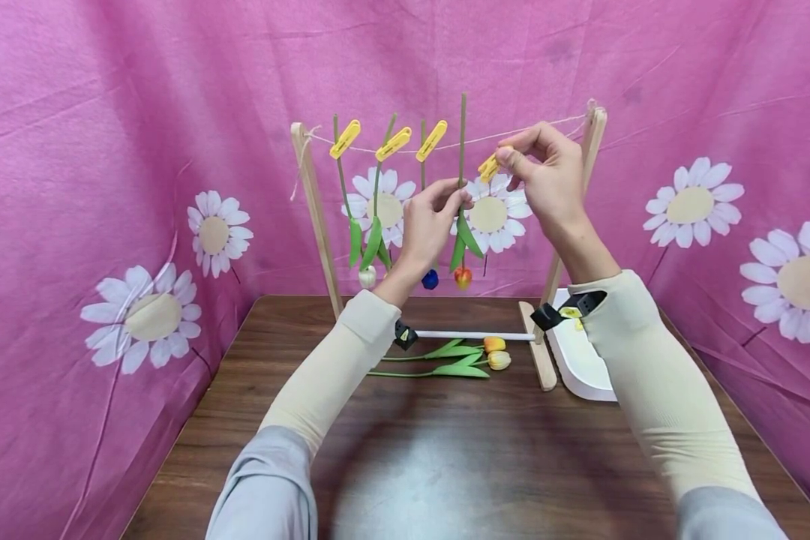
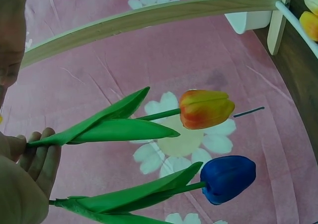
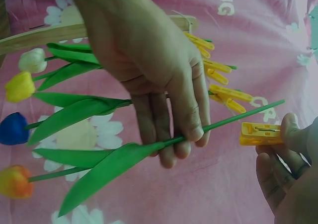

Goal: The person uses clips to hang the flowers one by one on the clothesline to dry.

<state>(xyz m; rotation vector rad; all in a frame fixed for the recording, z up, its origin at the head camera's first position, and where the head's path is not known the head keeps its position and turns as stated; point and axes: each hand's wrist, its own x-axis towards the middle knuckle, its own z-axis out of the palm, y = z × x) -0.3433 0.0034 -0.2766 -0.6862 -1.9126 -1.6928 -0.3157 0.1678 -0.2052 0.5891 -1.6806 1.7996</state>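
Note:
My left hand [image 1: 432,221] pinches the green stem of an orange-yellow tulip [image 1: 463,278], which hangs head down in front of the string; the same tulip [image 2: 206,109] shows in the left wrist view. In my right hand [image 1: 553,176] a yellow clothespin [image 1: 489,168] is held between thumb and fingers, just right of the stem and apart from it. The right wrist view shows that clothespin [image 3: 261,133] beside the stem's upper end [image 3: 248,113]. Left of it, yellow clothespins [image 1: 393,144] hold other tulips on the string, among them a blue one [image 3: 14,128].
Wooden posts [image 1: 317,225] carry the string at both sides, joined low down by a white rod [image 1: 475,335]. Two tulips [image 1: 499,361] lie on the brown table [image 1: 445,450]. A white tray [image 1: 583,367] stands behind my right forearm. Pink floral cloth hangs behind.

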